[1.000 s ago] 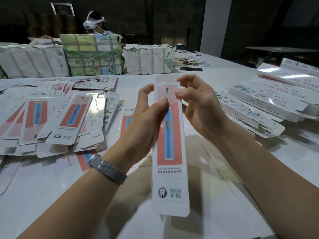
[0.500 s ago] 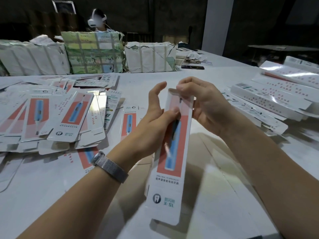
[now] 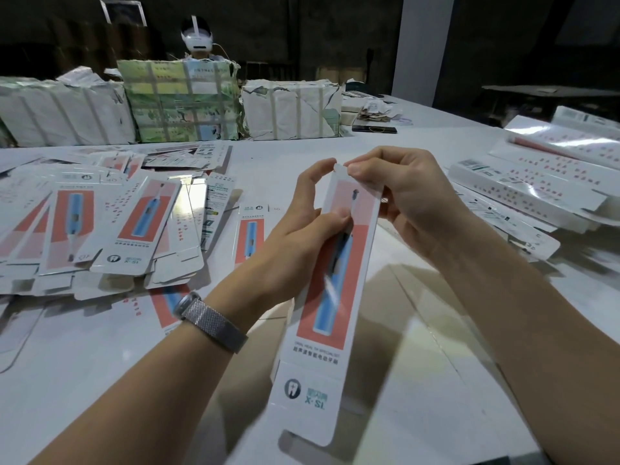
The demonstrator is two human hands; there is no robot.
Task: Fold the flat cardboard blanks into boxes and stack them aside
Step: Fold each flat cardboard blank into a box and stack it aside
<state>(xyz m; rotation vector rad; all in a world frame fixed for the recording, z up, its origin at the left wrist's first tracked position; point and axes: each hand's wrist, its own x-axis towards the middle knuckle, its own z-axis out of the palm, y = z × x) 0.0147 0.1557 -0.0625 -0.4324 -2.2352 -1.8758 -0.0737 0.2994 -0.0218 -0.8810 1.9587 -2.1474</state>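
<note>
Box in hand: long white cardboard toothbrush box (image 3: 330, 297) printed with a blue brush on a coral panel, held tilted above the middle of the white table (image 3: 84, 380), its top end farthest from the camera.
Left hand: left hand (image 3: 302, 236) grips the box's left side, thumb pressed on the printed front near the top, index finger raised and curled beside the top flap; a silver mesh watch band (image 3: 211, 318) sits on the wrist.
Right hand: right hand (image 3: 406, 196) pinches the box's small top flap (image 3: 340, 169) between thumb and forefinger, the other fingers curled behind the right edge.
Lower end: bottom flap hangs unclosed just above the table near its near edge.
Blanks: loose heap of flat printed cardboard blanks (image 3: 100, 223) spread over the table's left side; one more flat blank (image 3: 250, 236) lies just beside the left hand.
Finished stack: long white folded boxes (image 3: 523, 196) piled along the table's right edge.
Far edge: paper-wrapped, strapped bundles (image 3: 181, 102) in a row; a dark flat device (image 3: 374, 129) to their right.
Background: a person wearing a white headset (image 3: 197, 38) behind the bundles.
</note>
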